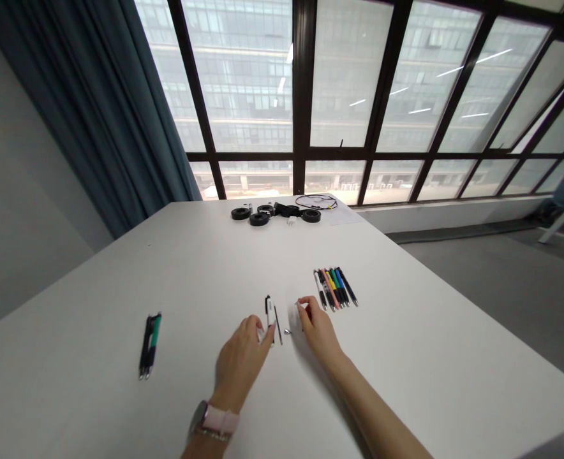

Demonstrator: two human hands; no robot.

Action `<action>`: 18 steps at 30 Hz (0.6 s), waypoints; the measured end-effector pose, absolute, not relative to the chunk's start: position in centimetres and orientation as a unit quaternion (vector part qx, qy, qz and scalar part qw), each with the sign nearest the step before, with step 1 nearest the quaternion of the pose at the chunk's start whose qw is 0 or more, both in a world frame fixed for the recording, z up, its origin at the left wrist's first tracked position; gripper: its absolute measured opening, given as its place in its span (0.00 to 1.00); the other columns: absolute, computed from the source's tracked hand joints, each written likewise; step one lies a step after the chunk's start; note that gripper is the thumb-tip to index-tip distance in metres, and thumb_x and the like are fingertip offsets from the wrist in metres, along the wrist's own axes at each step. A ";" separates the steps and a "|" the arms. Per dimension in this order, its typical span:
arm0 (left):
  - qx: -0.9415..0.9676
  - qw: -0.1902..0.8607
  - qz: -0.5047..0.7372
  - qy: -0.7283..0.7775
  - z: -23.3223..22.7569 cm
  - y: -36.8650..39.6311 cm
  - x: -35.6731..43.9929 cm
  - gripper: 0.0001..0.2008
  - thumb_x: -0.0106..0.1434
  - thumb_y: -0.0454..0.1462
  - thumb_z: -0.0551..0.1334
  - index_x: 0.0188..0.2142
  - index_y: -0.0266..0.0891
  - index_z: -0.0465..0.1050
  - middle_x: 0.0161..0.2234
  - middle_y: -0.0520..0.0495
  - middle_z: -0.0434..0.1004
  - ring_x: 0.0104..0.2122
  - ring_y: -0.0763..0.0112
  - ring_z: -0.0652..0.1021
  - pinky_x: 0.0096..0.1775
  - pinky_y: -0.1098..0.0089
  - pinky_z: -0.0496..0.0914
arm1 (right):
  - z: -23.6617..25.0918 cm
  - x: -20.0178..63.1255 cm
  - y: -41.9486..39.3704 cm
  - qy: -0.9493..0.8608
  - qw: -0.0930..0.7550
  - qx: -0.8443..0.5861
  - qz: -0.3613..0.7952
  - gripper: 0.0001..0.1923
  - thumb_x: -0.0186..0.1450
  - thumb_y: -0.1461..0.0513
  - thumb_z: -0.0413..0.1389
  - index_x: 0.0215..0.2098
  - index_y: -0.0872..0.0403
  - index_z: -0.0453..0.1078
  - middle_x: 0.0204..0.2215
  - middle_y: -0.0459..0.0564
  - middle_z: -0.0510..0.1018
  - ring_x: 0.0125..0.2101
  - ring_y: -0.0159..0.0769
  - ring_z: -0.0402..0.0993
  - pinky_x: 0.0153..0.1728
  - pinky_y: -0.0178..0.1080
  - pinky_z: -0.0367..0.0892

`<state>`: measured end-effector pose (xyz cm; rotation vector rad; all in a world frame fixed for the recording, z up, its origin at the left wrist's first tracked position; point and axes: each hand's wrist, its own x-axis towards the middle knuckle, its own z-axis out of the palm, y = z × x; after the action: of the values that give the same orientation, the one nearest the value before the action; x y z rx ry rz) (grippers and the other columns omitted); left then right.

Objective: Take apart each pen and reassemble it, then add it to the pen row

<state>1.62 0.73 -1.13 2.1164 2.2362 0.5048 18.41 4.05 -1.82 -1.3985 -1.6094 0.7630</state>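
Observation:
My left hand [240, 363] rests on the white table [406, 357], its fingertips touching the near end of a white and black pen barrel [269, 311]. A thin dark refill [278, 325] lies just right of that barrel. My right hand [316, 328] lies to the right, its fingertips pinching a small pale pen part [299, 307]. A tiny metal piece [287, 331] sits on the table between the two hands. I wear a watch with a pink strap [217, 421] on the left wrist.
A row of several coloured pens [335, 288] lies right of my right hand. Two pens, one green [150, 344], lie at the left. Black tape rolls [263, 215] and a cable [316, 202] sit at the far edge by the window. A blue curtain [95, 108] hangs left.

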 end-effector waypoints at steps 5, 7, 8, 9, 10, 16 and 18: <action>0.700 -0.017 0.120 0.704 -1.6 0.9 2.3 0.12 0.65 0.43 0.50 0.32 0.40 0.66 0.30 0.48 0.74 0.32 0.66 0.75 0.31 0.69 0.62 | -2.0 18.2 3.8 -0.663 0.406 -0.563 0.281 0.14 0.68 0.57 0.42 0.45 0.54 0.65 0.20 0.43 0.69 0.22 0.35 0.67 0.24 0.33 0.55; 0.702 -0.019 0.108 0.704 -1.6 0.9 2.2 0.13 0.66 0.42 0.49 0.31 0.40 0.66 0.30 0.47 0.74 0.31 0.67 0.75 0.32 0.69 0.61 | -1.9 18.0 3.7 -0.669 0.400 -0.564 0.272 0.14 0.68 0.58 0.41 0.46 0.54 0.64 0.21 0.44 0.70 0.22 0.35 0.68 0.25 0.33 0.56; 0.704 -0.022 0.104 0.702 -1.6 1.0 2.2 0.13 0.66 0.42 0.49 0.30 0.40 0.66 0.29 0.47 0.74 0.31 0.67 0.75 0.31 0.69 0.61 | -1.8 17.9 3.7 -0.675 0.393 -0.565 0.267 0.14 0.68 0.59 0.41 0.46 0.54 0.64 0.22 0.44 0.71 0.23 0.35 0.69 0.26 0.33 0.57; 0.706 -0.026 0.101 0.700 -1.6 1.0 2.1 0.13 0.66 0.41 0.48 0.30 0.39 0.67 0.29 0.47 0.74 0.31 0.66 0.75 0.31 0.68 0.61 | -1.7 17.8 3.6 -0.684 0.381 -0.565 0.260 0.14 0.68 0.60 0.41 0.47 0.54 0.63 0.23 0.45 0.72 0.24 0.36 0.70 0.26 0.34 0.58; 0.708 -0.030 0.097 0.699 -1.6 1.0 2.1 0.14 0.65 0.41 0.48 0.30 0.39 0.67 0.29 0.46 0.74 0.31 0.66 0.75 0.31 0.68 0.61 | -1.7 17.7 3.5 -0.694 0.367 -0.565 0.253 0.14 0.69 0.61 0.40 0.48 0.54 0.63 0.25 0.47 0.73 0.25 0.36 0.71 0.27 0.34 0.58; 0.715 -0.028 0.078 0.694 -1.6 1.2 2.6 0.15 0.64 0.38 0.48 0.30 0.37 0.71 0.28 0.43 0.76 0.31 0.63 0.76 0.31 0.67 0.61 | -1.6 17.0 2.8 -0.749 0.293 -0.555 0.213 0.16 0.68 0.65 0.41 0.52 0.56 0.60 0.33 0.53 0.77 0.33 0.38 0.74 0.32 0.35 0.61; 0.710 -0.022 0.082 0.699 -1.5 1.2 2.7 0.15 0.65 0.38 0.48 0.30 0.37 0.71 0.29 0.43 0.76 0.31 0.64 0.76 0.31 0.68 0.61 | -1.7 16.7 2.6 -0.759 0.276 -0.552 0.206 0.17 0.68 0.67 0.42 0.53 0.56 0.59 0.34 0.53 0.78 0.34 0.38 0.75 0.33 0.35 0.62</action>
<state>2.66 1.20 -1.49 2.2640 2.2263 0.2600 16.71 2.55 -1.69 -1.4815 -2.0402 0.5545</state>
